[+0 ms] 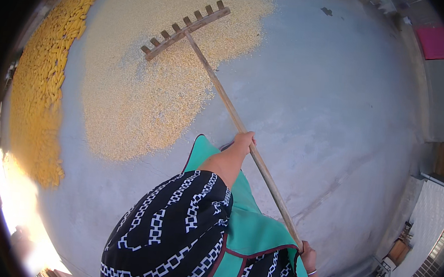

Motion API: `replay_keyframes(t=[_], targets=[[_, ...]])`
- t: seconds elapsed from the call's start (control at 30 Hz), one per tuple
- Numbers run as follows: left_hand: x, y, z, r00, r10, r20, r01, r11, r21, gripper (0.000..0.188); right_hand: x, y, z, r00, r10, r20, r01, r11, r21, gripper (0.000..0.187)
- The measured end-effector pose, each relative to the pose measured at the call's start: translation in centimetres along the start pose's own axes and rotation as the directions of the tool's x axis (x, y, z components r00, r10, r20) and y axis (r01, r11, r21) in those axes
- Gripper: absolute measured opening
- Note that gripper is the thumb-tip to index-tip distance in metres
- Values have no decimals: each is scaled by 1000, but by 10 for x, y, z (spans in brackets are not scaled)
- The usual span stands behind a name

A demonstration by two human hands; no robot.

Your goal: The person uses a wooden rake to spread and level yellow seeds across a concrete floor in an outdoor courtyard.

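Observation:
My left hand (245, 140) is wrapped around the middle of the long wooden handle of a rake (219, 89). Lower down, near the handle's end, my right hand (308, 257) grips it too, a thin band on its wrist. The rake's toothed wooden head lies over a wide spread of loose pale-yellow corn kernels (137, 101), its block-like teeth pointing away from me. Whether the teeth touch the floor, I cannot tell. Bare grey floor shows through the thinned kernels by the head's left end.
A long band of whole yellow corn cobs (46, 75) runs along the left. Grey concrete floor (358, 107) stretches to the right. A wall with barred windows (432, 261) and a pink cloth-like item (437, 43) stand at the right edge. My green apron (257, 228) hangs below the handle.

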State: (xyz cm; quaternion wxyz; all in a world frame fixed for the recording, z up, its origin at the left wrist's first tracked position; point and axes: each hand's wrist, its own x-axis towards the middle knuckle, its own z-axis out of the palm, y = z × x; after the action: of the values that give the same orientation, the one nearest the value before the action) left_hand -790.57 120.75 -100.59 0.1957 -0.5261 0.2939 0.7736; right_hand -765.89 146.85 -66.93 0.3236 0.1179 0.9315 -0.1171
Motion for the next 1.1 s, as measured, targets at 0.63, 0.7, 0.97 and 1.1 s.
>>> replay_keyframes(t=[0.63,0.7,0.97,1.1], targets=[[-103,246,-250,849,254,-462,-418,858,-297,17,102,-328,40,679,-709,189,655,702,279,22],[-98,241,-275,832,233,-503,-432,841,-325,16,107,-338,47,650,-722,236,677,692,251,23],[-93,220,-309,819,134,-558,-408,819,-403,12,115,-367,34,601,-708,371,707,687,168,27],[-73,204,-276,838,55,-543,-359,804,-473,6,135,-355,-1,598,-697,395,718,685,122,28]])
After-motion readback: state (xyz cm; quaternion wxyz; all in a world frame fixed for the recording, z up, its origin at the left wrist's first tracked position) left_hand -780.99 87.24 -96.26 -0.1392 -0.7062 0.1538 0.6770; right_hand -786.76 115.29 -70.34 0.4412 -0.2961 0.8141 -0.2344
